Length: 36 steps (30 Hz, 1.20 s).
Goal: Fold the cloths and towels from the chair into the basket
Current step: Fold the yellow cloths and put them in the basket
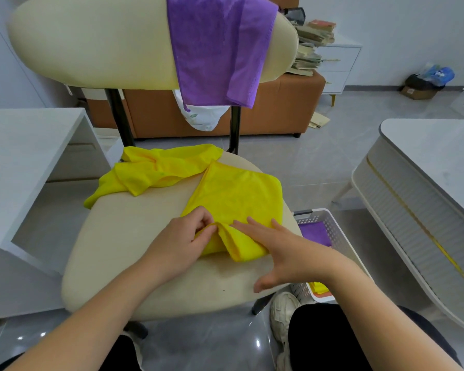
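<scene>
A tan chair (134,236) stood in front of the person; a flat yellow cloth (236,194) lay on the front right part of its seat, and its near end was folded up into a thick roll. The left hand (182,242) had its fingers curled, and it pinched the near edge of the flat yellow cloth at the fold. The right hand (281,250) lay just beside it on the same cloth; its fingers were straight and spread, pressing the roll down, and its thumb stuck out over the front of the seat; it gripped nothing.

A bunched yellow cloth (156,170) sat at the back left of the seat, and one corner of it hung over the left edge; it touched the far corner of the flat yellow cloth. A purple towel (217,49) hung over the right side of the chair back (91,41); a white cloth (204,116) peeked out under it.

A white basket (330,223) with little holes stood on the floor just to the right of the chair; a folded purple cloth (315,232) lay inside it, and a bit of folded yellow cloth (319,287) showed near its front end. A pale shoe (281,314) rested on the floor close to the basket.
</scene>
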### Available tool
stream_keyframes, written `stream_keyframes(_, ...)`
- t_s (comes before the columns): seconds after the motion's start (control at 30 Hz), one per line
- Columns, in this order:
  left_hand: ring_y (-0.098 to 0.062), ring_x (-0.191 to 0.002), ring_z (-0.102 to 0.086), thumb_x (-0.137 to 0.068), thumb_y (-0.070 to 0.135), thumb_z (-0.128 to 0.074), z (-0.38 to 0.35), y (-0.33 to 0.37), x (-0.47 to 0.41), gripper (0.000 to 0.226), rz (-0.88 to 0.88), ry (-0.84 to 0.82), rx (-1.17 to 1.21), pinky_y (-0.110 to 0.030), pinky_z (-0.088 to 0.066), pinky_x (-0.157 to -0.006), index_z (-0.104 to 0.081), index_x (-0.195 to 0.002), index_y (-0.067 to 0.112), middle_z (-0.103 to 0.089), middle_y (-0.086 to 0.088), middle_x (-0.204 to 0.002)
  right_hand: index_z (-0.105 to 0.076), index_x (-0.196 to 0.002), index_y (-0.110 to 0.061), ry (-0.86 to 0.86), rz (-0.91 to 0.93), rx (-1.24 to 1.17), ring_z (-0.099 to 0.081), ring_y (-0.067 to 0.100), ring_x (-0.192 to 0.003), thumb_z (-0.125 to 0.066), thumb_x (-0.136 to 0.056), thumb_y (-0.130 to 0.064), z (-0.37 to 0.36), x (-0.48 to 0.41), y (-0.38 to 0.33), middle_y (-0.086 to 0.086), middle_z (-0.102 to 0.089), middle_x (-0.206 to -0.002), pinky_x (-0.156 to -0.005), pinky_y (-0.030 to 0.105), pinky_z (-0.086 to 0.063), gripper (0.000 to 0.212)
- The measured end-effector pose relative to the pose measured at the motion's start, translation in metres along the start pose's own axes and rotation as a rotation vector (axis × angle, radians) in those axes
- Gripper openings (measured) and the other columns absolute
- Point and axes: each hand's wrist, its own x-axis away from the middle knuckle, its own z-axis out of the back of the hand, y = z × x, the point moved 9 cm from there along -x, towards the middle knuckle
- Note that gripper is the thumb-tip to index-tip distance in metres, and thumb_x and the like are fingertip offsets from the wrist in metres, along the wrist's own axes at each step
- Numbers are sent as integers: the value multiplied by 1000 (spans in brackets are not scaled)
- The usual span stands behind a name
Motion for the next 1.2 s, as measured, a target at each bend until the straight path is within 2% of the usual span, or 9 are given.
stream_keyframes(0.07,-8,-56,-43,-80,46,-50,1,0,-3,19,27,6,13,-29,-35,-57,-49,-81,27,-55,10,-64,-26,-143,-41,147,31,-55,-29,0,-136,-69,-82,-33,12,-4,-7,-21,-33,-147,-118,31,-15,75)
stream_keyframes(0.17,-7,-65,-50,-71,54,-63,-4,0,-2,31,17,-165,-133,-29,-42,-63,-50,-91,34,-58,12,-73,-63,-120,-22,344,29,-244,-59,15,-106,-45,-79,-15,36,-1,-4,-5,-66,-116,-92,36,-46,46)
stream_keyframes(0.3,-13,-82,-57,-62,53,-47,7,-9,2,42,-85,-291,-335,-32,-45,-71,-62,-90,24,-58,7,-88,-69,-102,-14,359,-23,-406,-61,21,-92,-41,-78,-8,45,2,14,1,-69,-97,-83,41,-48,37)
stream_keyframes(0.47,-2,-79,-61,-64,31,-67,48,-25,0,16,-9,-109,-52,-16,-45,-70,-70,-78,23,-66,10,-86,-70,-102,-30,295,-40,-586,-65,3,-95,-49,-88,12,49,5,25,-15,-72,-100,-81,18,-51,49)
stream_keyframes(0.67,-2,-61,-51,-64,25,-74,45,-14,2,17,32,-77,267,-12,-41,-60,-62,-75,20,-60,-7,-70,-69,-105,-23,282,-7,-699,-65,8,-102,-62,-83,10,58,12,21,-7,-70,-109,-82,17,-51,40)
stream_keyframes(0.8,2,-64,-55,-77,13,-72,44,-11,-2,21,75,3,451,-10,-43,-62,-71,-73,34,-65,12,-68,-57,-118,-26,389,-10,-772,-63,-1,-93,-58,-83,13,69,17,23,-11,-67,-107,-76,15,-49,53)
stream_keyframes(0.9,8,-78,-62,-83,8,-68,49,-11,-4,25,90,90,421,-7,-46,-69,-69,-91,31,-69,27,-83,-53,-120,-27,465,47,-828,-60,1,-83,-54,-88,10,76,19,23,-14,-66,-93,-72,18,-49,49)
stream_keyframes(1.03,-2,-63,-55,-72,19,-66,55,-12,-8,21,71,140,379,-12,-43,-57,-62,-85,36,-63,11,-72,-59,-100,-39,555,36,-636,-48,19,-70,-53,-87,-7,82,23,31,13,-51,-79,-60,34,-41,34)
stream_keyframes(1.2,-7,-62,-48,-70,15,-64,52,-9,-10,33,22,68,350,-17,-40,-55,-56,-87,43,-56,17,-85,-58,-88,-29,619,-6,-338,-50,10,-64,-57,-86,1,89,26,33,4,-58,-77,-58,26,-47,31)
